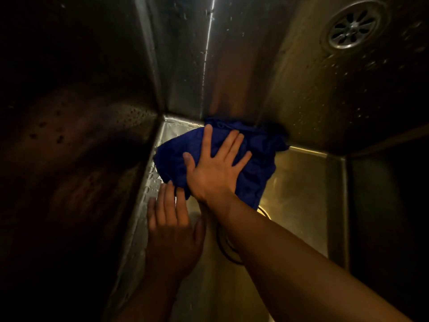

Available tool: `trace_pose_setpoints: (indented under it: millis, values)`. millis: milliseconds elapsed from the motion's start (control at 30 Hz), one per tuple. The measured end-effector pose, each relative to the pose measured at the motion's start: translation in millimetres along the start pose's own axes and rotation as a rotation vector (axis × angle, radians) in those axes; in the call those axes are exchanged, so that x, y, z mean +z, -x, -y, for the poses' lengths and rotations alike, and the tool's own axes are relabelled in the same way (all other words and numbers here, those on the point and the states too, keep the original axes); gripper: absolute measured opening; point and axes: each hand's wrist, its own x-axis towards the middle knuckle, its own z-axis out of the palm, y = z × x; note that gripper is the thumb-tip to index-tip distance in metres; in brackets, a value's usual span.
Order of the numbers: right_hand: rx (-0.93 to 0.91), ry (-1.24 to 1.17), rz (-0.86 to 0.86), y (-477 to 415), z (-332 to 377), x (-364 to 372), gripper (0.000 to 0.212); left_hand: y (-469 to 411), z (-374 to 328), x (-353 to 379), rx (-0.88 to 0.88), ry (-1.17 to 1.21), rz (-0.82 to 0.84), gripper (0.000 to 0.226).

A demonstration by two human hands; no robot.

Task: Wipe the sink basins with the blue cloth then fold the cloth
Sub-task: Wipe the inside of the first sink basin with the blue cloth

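I am looking down into a stainless steel sink basin (301, 194). The blue cloth (255, 159) lies bunched in the far corner of the basin floor, against the back wall. My right hand (216, 166) is pressed flat on top of it with the fingers spread, holding it against the steel. My left hand (171, 224) rests flat on the wet basin floor just nearer than the cloth, with its fingertips at the cloth's near edge and nothing in it. My right forearm crosses in from the lower right.
A dark drain ring (226, 247) shows on the basin floor, partly hidden under my right forearm. A round slotted strainer (354, 26) appears on the steel surface at the upper right. Wet, dark basin walls close in on the left and back.
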Motion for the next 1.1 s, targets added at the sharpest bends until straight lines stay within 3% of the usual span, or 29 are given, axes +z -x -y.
trace_pose_setpoints:
  millis: [267, 400, 533, 667, 767, 833, 900, 1000, 1100]
  values:
    - [-0.176, -0.125, 0.225, -8, 50, 2, 0.064, -5, -9, -16, -0.277, 0.168, 0.040, 0.060]
    - [-0.238, -0.363, 0.420, -17, 60, -10, 0.057, -14, -12, -30, -0.307, 0.191, -0.095, 0.040]
    - [-0.274, -0.563, 0.517, -15, 60, -23, 0.055, -21, -24, -44, -0.272, 0.133, -0.085, 0.029]
    - [-0.264, -0.793, 0.584, -7, 49, -41, 0.054, -21, -32, -56, -0.213, 0.079, -0.063, 0.035]
    - [-0.249, -0.904, 0.383, -3, 20, -65, 0.054, -27, -37, -63, -0.051, 0.118, -0.158, 0.033]
    - [-0.279, -0.811, 0.128, 13, -18, -75, 0.052, -45, -45, -67, 0.049, 0.128, -0.186, 0.041]
    - [-0.243, -0.532, -0.051, 33, -73, -74, 0.052, -76, -50, -66, 0.093, 0.046, -0.157, 0.050]
    - [-0.057, -0.074, 0.013, 71, -155, -66, 0.057, -122, -35, -57, 0.110, -0.128, 0.084, 0.068]
    - [0.022, 0.096, 0.109, 96, -199, -53, 0.059, -136, -9, -32, 0.137, -0.237, 0.239, 0.078]
